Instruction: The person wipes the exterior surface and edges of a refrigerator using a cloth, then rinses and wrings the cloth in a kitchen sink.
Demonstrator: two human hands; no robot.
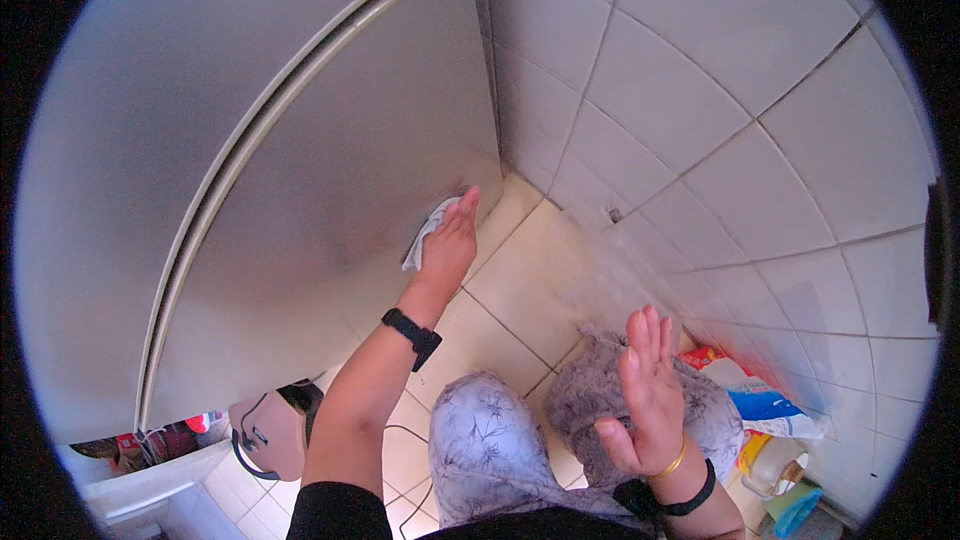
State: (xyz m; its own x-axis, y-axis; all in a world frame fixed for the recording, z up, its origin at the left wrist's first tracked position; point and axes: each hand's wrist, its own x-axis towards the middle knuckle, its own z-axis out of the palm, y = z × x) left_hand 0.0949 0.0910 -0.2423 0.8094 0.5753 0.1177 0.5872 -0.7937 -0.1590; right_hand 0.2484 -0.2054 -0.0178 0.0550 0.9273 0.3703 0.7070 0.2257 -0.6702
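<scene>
My left hand presses a white cloth flat against the lower part of a smooth grey appliance door, which looks like a refrigerator's. The fingers point up along the panel, and part of the cloth lies hidden under them. A black watch band circles that wrist. My right hand is raised above my right knee with its fingers extended and the thumb apart, holding nothing. It wears a gold bangle and a black band.
A white tiled wall stands at the right. Beside my right leg are a plastic bag and a clear jar. A pinkish appliance and a thin cord lie on the floor tiles at lower left.
</scene>
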